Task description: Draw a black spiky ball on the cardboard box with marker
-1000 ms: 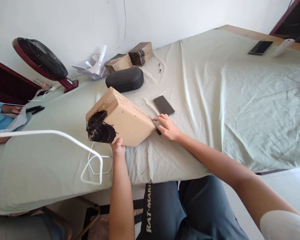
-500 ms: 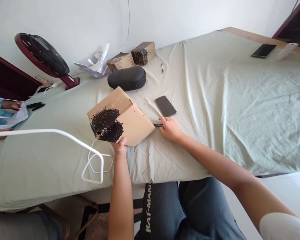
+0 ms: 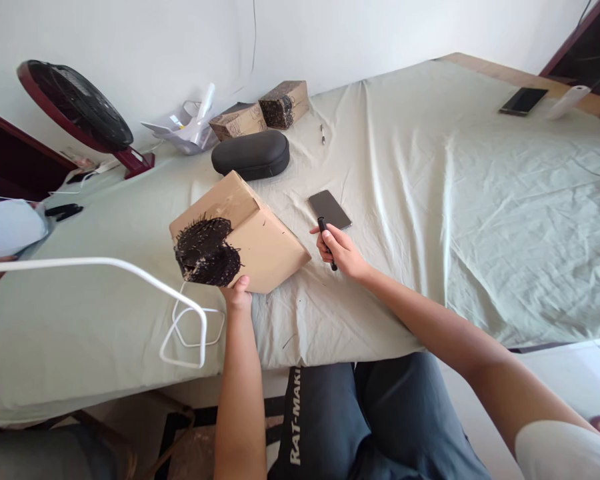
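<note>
A tan cardboard box [image 3: 273,243] is tilted over the cloth, one corner covered in dense black marker scribble. My left hand [image 3: 239,293] grips its near lower edge, thumb on the front face and the other fingers hidden beneath. To the right of the box, my right hand [image 3: 343,252] is closed around a black marker [image 3: 322,225], which stands nearly upright and apart from the box. Just beyond that hand a dark phone [image 3: 330,209] lies flat on the cloth.
A black case [image 3: 251,155] and two scribbled boxes [image 3: 283,105] sit at the back, near a pen [image 3: 323,134] and a fan [image 3: 75,107]. A white bent frame [image 3: 105,262] crosses the left side. Another phone [image 3: 523,101] lies far right. Parts of other people show at both sides.
My right hand has lifted the marker from beside the box's right corner and turned it from lying flat to nearly upright. The box stays in my left hand, almost unmoved.
</note>
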A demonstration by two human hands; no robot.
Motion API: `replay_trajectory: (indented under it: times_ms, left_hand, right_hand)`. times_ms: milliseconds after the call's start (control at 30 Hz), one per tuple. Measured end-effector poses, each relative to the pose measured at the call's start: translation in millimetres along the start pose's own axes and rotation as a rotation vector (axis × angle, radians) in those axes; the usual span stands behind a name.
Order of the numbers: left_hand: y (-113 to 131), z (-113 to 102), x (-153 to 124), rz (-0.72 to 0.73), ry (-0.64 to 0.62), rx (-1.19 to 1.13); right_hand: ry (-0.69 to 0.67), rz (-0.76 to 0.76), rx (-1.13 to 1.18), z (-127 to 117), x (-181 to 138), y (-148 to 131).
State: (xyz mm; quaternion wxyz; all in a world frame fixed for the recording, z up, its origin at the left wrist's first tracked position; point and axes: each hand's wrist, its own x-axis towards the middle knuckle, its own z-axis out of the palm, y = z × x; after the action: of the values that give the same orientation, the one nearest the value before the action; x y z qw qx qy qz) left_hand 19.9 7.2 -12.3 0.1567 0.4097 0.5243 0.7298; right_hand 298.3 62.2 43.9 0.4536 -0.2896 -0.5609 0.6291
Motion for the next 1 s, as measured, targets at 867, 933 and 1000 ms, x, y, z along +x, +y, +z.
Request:
replay_trajectory:
  times_ms: [867, 933, 1000]
  left_hand:
    - [-2.1, -4.4, -1.3, 0.012, -0.007, 0.001]
    - [-3.4, -5.9, -0.9, 0.011, -0.012, 0.006]
    - [-4.8, -7.4, -0.1, 0.013, -0.016, 0.012]
  right_hand:
    - [0.035, 0.084, -0.974, -9.4, 2.0, 0.2]
    - [-0.013, 0.205, -1.172, -6.8, 0.2, -3.7]
    - [-0.053, 0.308, -1.322, -6.2, -2.3, -11.3]
